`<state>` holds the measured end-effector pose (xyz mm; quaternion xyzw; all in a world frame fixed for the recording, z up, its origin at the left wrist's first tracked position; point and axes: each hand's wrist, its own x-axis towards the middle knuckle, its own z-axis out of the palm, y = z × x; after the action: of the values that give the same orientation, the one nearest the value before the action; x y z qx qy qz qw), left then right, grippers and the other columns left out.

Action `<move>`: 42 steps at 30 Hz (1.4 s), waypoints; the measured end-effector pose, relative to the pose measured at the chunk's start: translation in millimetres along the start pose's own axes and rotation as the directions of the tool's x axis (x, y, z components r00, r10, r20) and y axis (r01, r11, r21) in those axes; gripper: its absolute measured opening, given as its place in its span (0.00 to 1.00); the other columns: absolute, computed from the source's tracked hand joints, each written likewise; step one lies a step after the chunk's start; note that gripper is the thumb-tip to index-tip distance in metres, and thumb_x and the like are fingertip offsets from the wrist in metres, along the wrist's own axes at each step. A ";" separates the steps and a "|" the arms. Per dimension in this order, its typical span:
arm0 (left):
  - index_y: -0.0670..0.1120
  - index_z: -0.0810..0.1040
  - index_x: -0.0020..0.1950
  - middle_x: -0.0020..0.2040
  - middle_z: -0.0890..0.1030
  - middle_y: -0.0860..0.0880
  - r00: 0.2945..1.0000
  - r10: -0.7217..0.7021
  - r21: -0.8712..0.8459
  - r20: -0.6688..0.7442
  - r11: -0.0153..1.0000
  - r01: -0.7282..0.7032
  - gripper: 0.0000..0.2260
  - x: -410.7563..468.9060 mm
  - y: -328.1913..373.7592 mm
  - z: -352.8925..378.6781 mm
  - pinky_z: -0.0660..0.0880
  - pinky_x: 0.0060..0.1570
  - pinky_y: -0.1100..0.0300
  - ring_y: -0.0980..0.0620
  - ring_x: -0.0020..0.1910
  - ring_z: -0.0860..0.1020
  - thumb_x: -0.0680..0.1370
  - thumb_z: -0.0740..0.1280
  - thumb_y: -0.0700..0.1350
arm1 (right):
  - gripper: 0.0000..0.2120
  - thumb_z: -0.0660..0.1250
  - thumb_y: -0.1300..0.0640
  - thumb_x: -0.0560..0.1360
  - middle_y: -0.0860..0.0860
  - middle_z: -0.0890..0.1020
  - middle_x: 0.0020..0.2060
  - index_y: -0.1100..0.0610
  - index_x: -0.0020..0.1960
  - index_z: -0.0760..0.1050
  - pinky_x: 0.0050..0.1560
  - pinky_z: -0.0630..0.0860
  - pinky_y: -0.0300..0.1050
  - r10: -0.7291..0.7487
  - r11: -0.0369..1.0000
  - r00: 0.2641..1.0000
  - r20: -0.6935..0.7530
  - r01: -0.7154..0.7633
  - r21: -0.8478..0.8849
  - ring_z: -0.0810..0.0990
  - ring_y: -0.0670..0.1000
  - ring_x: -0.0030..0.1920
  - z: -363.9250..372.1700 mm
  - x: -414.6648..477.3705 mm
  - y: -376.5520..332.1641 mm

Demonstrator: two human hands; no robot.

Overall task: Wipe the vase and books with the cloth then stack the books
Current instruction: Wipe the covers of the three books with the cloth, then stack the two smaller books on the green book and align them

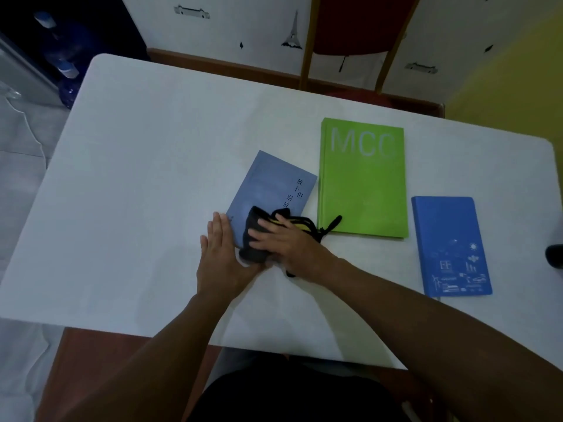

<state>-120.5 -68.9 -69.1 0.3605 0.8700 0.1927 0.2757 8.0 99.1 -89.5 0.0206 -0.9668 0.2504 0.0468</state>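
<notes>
We have one view only, from a wide-angle camera worn on the head, looking forward and steeply down. The white surface [152, 178] fills most of the frame, its edges bowed by the lens. Both forearms enter from the bottom of the frame, so the camera sits close above them. The near edge of the surface runs across the lower part; the far edge lies near the top, where a chair [350, 32] and a wall show beyond it. Floor shows at the left edge.
</notes>
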 end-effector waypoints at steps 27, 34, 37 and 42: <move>0.33 0.67 0.75 0.69 0.77 0.33 0.770 0.597 0.261 0.226 0.724 -0.639 0.25 -26.3 166.5 5.4 0.74 0.66 0.41 0.32 0.67 0.77 0.80 0.68 0.36 | 0.21 0.76 0.68 0.67 0.60 0.83 0.47 0.60 0.58 0.80 0.43 0.81 0.54 0.625 0.705 0.700 -0.346 -0.697 -0.135 0.83 0.63 0.45 -87.3 -156.7 -18.6; 0.38 0.59 0.81 0.81 0.62 0.40 0.768 0.619 0.293 0.161 0.713 -0.637 0.40 -34.1 138.8 33.5 0.63 0.76 0.45 0.43 0.79 0.63 0.69 0.64 0.24 | 0.24 0.67 0.63 0.73 0.60 0.81 0.66 0.61 0.70 0.77 0.73 0.70 0.60 0.493 0.821 0.819 -0.295 -0.549 -0.153 0.77 0.63 0.69 -80.3 -179.9 -18.6; 0.39 0.63 0.80 0.79 0.63 0.40 0.791 0.527 0.375 0.311 0.697 -0.611 0.42 -52.9 113.4 52.7 0.65 0.76 0.42 0.39 0.77 0.67 0.66 0.73 0.35 | 0.35 0.67 0.51 0.71 0.59 0.67 0.79 0.58 0.77 0.70 0.81 0.56 0.57 0.551 0.832 0.833 0.043 -0.545 -0.105 0.64 0.62 0.79 -59.4 -203.4 -28.7; 0.39 0.63 0.80 0.81 0.62 0.40 0.803 0.498 0.398 0.327 0.699 -0.595 0.32 -65.8 112.2 71.2 0.57 0.76 0.46 0.42 0.79 0.63 0.78 0.56 0.52 | 0.33 0.57 0.44 0.82 0.56 0.56 0.83 0.57 0.82 0.58 0.83 0.54 0.57 0.539 0.835 0.841 0.042 -0.527 -0.157 0.53 0.56 0.84 -35.3 -210.6 -30.0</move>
<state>20.7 -32.8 -41.9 0.6770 0.7109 0.0075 0.1902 222.3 93.5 -65.5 -0.2422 -0.9504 0.1845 -0.0641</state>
